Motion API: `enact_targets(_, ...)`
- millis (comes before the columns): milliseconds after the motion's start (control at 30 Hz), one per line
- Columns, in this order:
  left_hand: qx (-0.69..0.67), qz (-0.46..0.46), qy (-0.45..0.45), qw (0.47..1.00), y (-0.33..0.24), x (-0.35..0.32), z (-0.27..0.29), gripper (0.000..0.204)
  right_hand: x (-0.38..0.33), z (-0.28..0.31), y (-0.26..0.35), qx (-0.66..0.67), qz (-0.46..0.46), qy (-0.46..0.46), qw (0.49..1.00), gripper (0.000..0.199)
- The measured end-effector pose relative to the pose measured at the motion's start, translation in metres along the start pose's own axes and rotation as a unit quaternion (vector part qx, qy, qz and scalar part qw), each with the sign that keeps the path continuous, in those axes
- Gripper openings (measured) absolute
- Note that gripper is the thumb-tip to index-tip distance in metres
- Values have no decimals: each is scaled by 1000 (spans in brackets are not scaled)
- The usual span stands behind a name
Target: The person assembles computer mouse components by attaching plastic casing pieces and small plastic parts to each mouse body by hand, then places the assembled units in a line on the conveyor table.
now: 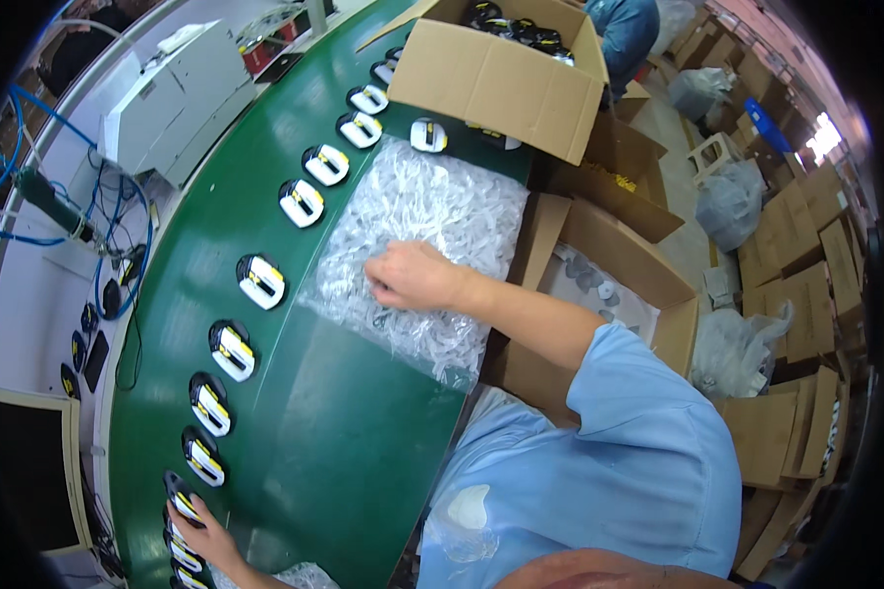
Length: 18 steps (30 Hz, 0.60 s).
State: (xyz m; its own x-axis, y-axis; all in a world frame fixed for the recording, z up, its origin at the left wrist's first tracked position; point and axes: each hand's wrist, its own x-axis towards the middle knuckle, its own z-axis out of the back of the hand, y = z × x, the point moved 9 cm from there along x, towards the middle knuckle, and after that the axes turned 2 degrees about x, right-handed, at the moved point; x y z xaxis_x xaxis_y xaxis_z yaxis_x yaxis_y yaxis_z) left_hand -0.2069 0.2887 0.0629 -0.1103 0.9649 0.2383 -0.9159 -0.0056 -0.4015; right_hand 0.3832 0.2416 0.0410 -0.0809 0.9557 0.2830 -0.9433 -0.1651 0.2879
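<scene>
"How do the hands sit?"

"I see the left hand [204, 534] stretched out, fingers closed round a black device [178, 487]. The right hand [410, 276] rests on a clear bag [448, 369] of whitish pieces [454, 209], fingers curled; I can't tell if they grip anything."

"And around?"

"Black-and-white devices [262, 282], marked yellow, line the green worktop [349, 437]; an open carton [496, 83] sits beyond the bag."

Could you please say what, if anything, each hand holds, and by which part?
The left hand grips a black device by its near side; whether the right hand, curled over the clear bag, holds anything cannot be told.
</scene>
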Motion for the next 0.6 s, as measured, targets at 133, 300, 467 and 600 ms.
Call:
enact_targets(133,-109,-107,10,988,-83,-58,-3,62,-5,6,0,115,6,-16,993,16)
enact_targets(300,-72,-239,82,965,-185,-110,-45,73,-8,63,14,209,-3,-116,971,13)
enact_targets(467,-54,-344,10,937,-235,-125,-60,61,-11,57,114,305,194,-95,927,15)
enact_targets(600,-344,-194,139,908,-232,-121,-65,28,-17,35,181,321,326,-71,887,18)
